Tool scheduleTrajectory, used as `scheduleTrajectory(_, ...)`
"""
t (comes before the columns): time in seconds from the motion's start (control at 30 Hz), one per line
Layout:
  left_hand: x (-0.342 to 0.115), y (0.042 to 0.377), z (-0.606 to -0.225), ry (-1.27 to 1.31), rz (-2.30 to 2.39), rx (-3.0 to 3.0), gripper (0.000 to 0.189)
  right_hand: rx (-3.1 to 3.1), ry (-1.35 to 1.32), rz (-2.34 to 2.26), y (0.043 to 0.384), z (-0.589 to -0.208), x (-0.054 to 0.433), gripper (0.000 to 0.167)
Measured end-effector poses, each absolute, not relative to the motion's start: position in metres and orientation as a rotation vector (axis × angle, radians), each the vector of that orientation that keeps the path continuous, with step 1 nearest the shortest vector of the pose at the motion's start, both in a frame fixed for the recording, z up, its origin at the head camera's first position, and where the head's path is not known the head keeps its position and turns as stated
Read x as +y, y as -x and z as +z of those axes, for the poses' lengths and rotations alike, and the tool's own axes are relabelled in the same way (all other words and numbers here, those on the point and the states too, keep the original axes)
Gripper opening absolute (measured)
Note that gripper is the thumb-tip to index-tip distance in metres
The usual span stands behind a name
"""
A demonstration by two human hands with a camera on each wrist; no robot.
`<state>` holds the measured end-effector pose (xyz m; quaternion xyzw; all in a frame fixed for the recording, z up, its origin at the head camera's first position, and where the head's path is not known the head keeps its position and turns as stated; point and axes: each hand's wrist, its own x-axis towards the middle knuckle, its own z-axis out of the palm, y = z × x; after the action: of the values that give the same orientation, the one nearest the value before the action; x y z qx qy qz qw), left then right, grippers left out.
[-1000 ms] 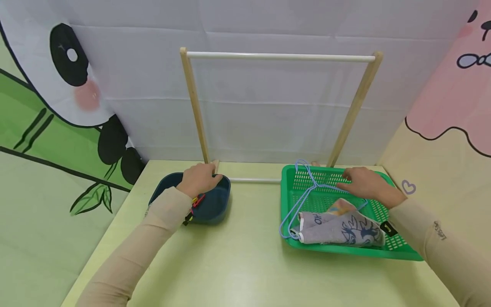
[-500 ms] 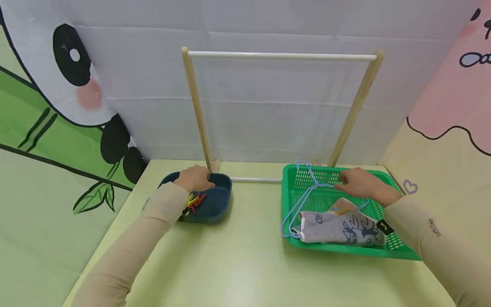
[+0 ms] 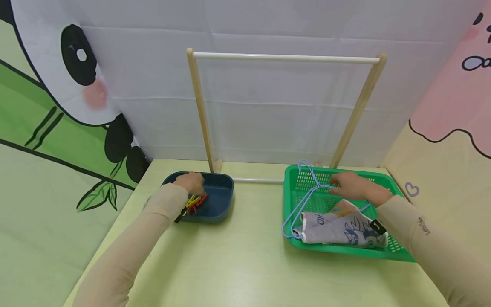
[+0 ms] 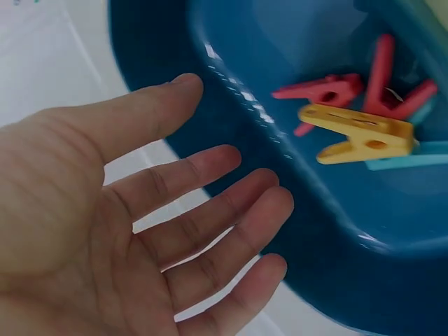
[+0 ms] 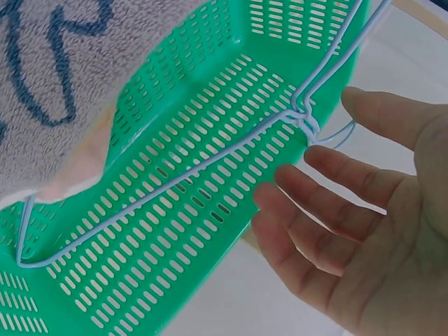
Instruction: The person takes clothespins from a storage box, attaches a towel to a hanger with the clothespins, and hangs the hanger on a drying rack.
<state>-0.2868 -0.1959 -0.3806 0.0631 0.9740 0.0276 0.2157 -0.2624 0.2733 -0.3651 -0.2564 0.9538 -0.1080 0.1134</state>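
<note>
The left hand (image 3: 190,182) is hovering at the rim of the dark blue basin (image 3: 221,197), its thumb standing away from the fingers and nothing being held. The right hand (image 3: 350,186) is hanging over the green basket (image 3: 345,250), with fingers loosely bent, thumb apart, and no object between them. Its forefinger is lying very near the neck of the blue wire hanger (image 3: 317,186); whether it is touching, one cannot tell.

The hanger is lying in the basket, perhaps as two pieces nested together. If it is so, a pull could be bringing both, because their wires are crossing. The towel (image 3: 345,230) is covering a part of the wire, so a quick lift could be dragging the cloth. On the other side, the red clip (image 4: 388,87) and the yellow clip (image 4: 360,131) are lying overlapped, and a hasty pinch could be taking two.

The hook is pointing toward the far side, above the far rim. The long axis, shoulder to shoulder, is running slantwise, from the near left corner toward the right.
</note>
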Motion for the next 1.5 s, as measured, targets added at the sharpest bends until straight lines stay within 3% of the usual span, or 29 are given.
scheduleTrajectory(0.73,-0.21,0.296,-0.406,-0.053,0.08,2.655,0.055,2.729,0.797,-0.286,0.272,-0.372,0.262,0.034)
scheduleTrajectory(1.07,-0.208,0.3,-0.412,0.003,0.135,2.595,0.03,2.705,0.752,-0.297,0.282,-0.378,0.263,0.032)
scheduleTrajectory(1.5,-0.214,0.306,-0.425,0.019,0.185,2.581,0.017,2.714,0.72,-0.306,0.283,-0.38,0.26,0.015)
